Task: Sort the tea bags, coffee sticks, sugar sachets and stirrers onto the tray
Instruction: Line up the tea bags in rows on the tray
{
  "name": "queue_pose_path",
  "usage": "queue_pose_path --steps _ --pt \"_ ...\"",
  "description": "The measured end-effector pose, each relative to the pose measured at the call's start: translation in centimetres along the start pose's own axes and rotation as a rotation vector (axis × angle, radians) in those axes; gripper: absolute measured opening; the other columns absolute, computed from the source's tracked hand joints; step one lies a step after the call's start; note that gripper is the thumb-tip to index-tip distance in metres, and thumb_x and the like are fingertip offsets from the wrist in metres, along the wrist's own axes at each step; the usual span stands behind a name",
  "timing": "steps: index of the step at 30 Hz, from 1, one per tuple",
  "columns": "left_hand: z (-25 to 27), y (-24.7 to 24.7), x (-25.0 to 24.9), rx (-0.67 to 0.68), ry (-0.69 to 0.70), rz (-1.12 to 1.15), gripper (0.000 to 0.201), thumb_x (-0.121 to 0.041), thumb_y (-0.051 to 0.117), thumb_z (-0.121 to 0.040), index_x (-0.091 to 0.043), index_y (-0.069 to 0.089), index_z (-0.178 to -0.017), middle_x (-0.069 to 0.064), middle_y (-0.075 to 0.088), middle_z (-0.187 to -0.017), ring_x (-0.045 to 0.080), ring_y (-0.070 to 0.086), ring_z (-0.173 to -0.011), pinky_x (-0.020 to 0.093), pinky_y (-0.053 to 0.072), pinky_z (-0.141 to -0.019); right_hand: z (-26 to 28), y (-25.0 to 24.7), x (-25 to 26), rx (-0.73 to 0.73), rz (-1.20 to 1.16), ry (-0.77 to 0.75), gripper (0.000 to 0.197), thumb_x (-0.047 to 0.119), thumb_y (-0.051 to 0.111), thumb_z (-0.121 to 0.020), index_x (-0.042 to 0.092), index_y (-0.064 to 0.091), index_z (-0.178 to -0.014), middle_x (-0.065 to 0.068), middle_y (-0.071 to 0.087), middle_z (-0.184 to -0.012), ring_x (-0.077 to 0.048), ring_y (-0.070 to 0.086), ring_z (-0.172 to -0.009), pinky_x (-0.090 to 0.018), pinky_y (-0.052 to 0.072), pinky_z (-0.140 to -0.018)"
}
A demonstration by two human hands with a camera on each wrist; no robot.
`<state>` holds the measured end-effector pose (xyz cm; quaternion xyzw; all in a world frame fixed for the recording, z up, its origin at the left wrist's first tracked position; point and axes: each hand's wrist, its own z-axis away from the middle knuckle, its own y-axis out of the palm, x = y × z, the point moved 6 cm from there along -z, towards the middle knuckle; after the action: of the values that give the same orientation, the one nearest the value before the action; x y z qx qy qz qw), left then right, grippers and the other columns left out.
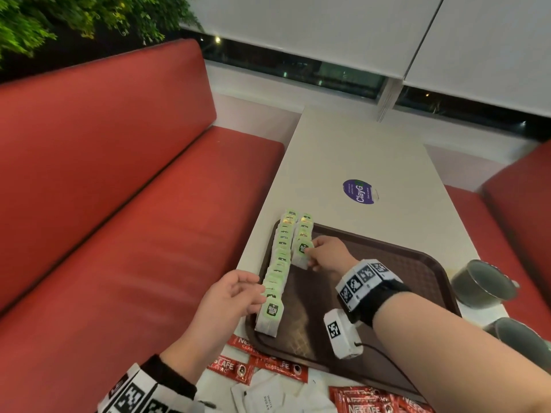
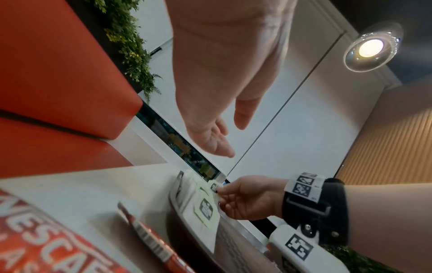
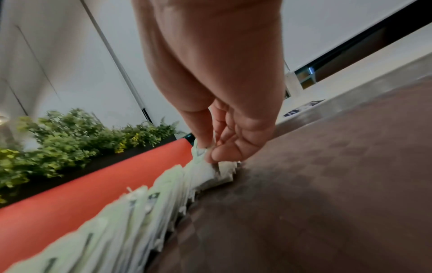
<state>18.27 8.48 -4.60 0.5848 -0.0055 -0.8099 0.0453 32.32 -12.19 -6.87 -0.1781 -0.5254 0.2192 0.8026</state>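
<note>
Your right hand is over the brown tray, and its thumb and fingers pinch one tea bag at the near end of the short row of tea bags. That short row lies on the tray just beside the long row of tea bags, which runs along the tray's left edge. Your left hand hangs loose by the near end of the long row, with its fingers softly bent and holding nothing; I cannot tell if the fingertips touch the bags. The tray sits on the pale table. On the table near you, off the tray, lie red coffee sticks and white sugar sachets. More red sticks lie in a heap at the bottom. Two dark cups stand on the table to the right of the tray. A round purple sticker is on the table past the tray.
</note>
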Motion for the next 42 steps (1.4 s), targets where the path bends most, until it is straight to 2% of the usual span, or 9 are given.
queue_pose_path --steps 5,8,15,18,23,30,34,39,42 --pt "0.1 -1.3 0.3 -0.038 0.001 -0.018 0.012 -0.009 0.065 -0.088 -0.011 0.063 -0.099 0.006 0.072 -0.086 0.013 0.070 -0.080 0.029 0.057 -0.079 -1.7 0.9 0.2 -0.050 0.127 0.030 0.012 0.011 0.062 -0.088 0.014 0.052 -0.084 -0.009 0.063 -0.077 -0.019 0.060 -0.058 -0.029 0.055 -0.057" --pt "0.2 -1.5 0.6 -0.037 -0.021 -0.005 0.012 -0.008 0.063 -0.088 -0.010 0.062 -0.100 0.008 0.072 -0.089 0.016 0.070 -0.082 0.032 0.056 -0.081 -1.4 0.7 0.5 -0.118 0.147 0.013 0.028 0.016 0.069 -0.085 0.013 0.047 -0.101 -0.012 0.066 -0.092 -0.022 0.067 -0.064 -0.029 0.056 -0.055" --pt "0.8 -1.0 0.0 -0.025 -0.013 0.003 0.011 -0.004 0.061 -0.089 -0.007 0.061 -0.099 0.008 0.072 -0.085 0.017 0.068 -0.081 0.030 0.055 -0.078 2.9 -2.7 0.2 -0.152 0.008 0.004 0.015 0.015 0.060 -0.090 0.008 0.054 -0.102 -0.009 0.063 -0.079 -0.014 0.058 -0.056 -0.019 0.047 -0.045" --pt "1.0 -1.0 -0.1 -0.031 -0.031 0.005 0.011 -0.006 0.062 -0.089 -0.009 0.062 -0.099 0.006 0.072 -0.084 0.018 0.068 -0.081 0.030 0.055 -0.076 7.1 -5.5 -0.6 -0.173 -0.079 -0.090 0.002 0.011 0.061 -0.089 0.011 0.059 -0.088 -0.006 0.061 -0.083 -0.015 0.060 -0.060 -0.023 0.047 -0.050" --pt "2.7 -0.3 -1.0 0.008 -0.002 -0.037 0.011 -0.007 0.058 -0.092 -0.008 0.061 -0.102 0.011 0.071 -0.093 0.024 0.067 -0.089 0.031 0.051 -0.077 17.3 -11.6 -4.4 -0.217 -0.141 -0.154 0.010 0.008 0.063 -0.088 0.015 0.063 -0.081 -0.001 0.061 -0.070 -0.015 0.062 -0.063 -0.026 0.045 -0.056" --pt "5.2 4.8 0.1 0.161 0.002 -0.159 0.009 -0.003 0.057 -0.091 -0.006 0.061 -0.100 0.018 0.066 -0.097 0.025 0.063 -0.087 0.030 0.048 -0.075 30.3 -19.6 -14.9 -0.473 -0.056 0.021 0.008 0.013 0.065 -0.087 0.018 0.065 -0.081 0.001 0.062 -0.070 -0.011 0.058 -0.061 -0.029 0.046 -0.056" --pt "6.7 8.8 2.2 0.293 -0.019 -0.326 0.008 -0.008 0.062 -0.089 -0.013 0.064 -0.095 0.009 0.073 -0.084 0.030 0.066 -0.091 0.038 0.052 -0.078 34.0 -19.9 -20.9 -0.495 0.122 0.184 0.002 0.020 0.068 -0.084 0.019 0.066 -0.085 0.004 0.067 -0.081 -0.015 0.060 -0.074 -0.032 0.048 -0.071" --pt "10.6 14.8 2.8 0.569 0.137 -0.736 0.006 -0.026 0.067 -0.086 -0.030 0.069 -0.091 -0.007 0.071 -0.091 0.010 0.064 -0.089 0.031 0.051 -0.083 33.5 -17.2 -23.9 -0.402 0.355 0.269 0.040 0.036 0.070 -0.082 0.019 0.061 -0.117 0.001 0.061 -0.114 -0.015 0.055 -0.103 -0.023 0.041 -0.082" --pt "12.5 18.0 2.7 0.674 0.219 -0.880 0.007 -0.030 0.066 -0.087 -0.035 0.065 -0.093 -0.012 0.068 -0.094 -0.001 0.061 -0.089 0.015 0.045 -0.074 31.6 -16.2 -23.8 -0.400 0.457 0.248 0.073 0.050 0.072 -0.074 0.020 0.047 -0.135 -0.003 0.050 -0.132 -0.024 0.044 -0.123 -0.035 0.038 -0.101"
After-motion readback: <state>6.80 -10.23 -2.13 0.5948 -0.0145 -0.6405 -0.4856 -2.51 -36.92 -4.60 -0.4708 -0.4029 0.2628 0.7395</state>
